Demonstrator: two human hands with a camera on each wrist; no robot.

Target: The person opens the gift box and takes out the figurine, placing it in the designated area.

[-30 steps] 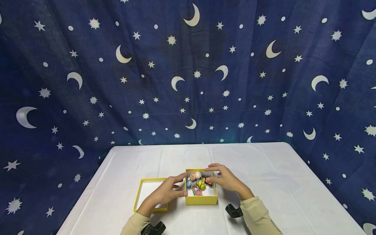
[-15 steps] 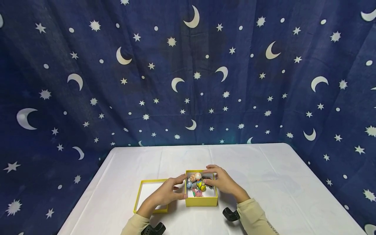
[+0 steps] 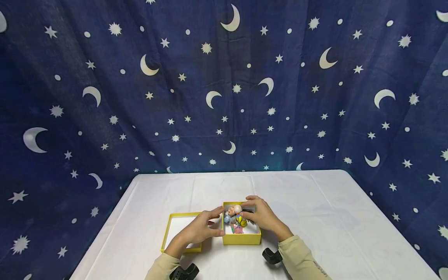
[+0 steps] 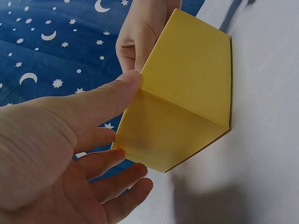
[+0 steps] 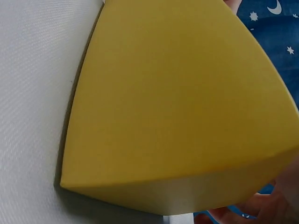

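Observation:
A yellow box [image 3: 241, 239] with a white inside stands on the table, uncovered. Inside it lie several small toy figures: a yellow striped one [image 3: 243, 223], a pink one [image 3: 238, 229], pale round-headed ones [image 3: 237, 209] and a blue one [image 3: 227, 218]. My left hand [image 3: 201, 227] rests against the box's left side; in the left wrist view its thumb touches the upper edge and its fingers are fairly straight. My right hand [image 3: 264, 216] reaches over the right wall, thumb inside beside a dark figure. What its fingertips touch is hidden; the right wrist view shows mostly box wall.
To the left of the box lies a shallow yellow-rimmed lid [image 3: 171, 229], white inside up, partly beneath my left forearm and hand. The white cloth-covered table [image 3: 315, 217] extends around them. A dark blue curtain [image 3: 196, 97] with moons and stars hangs behind.
My right hand has moved left, its thumb farther over the inside of the box. The yellow striped figure has shifted slightly right. My left hand stays at the box's left side.

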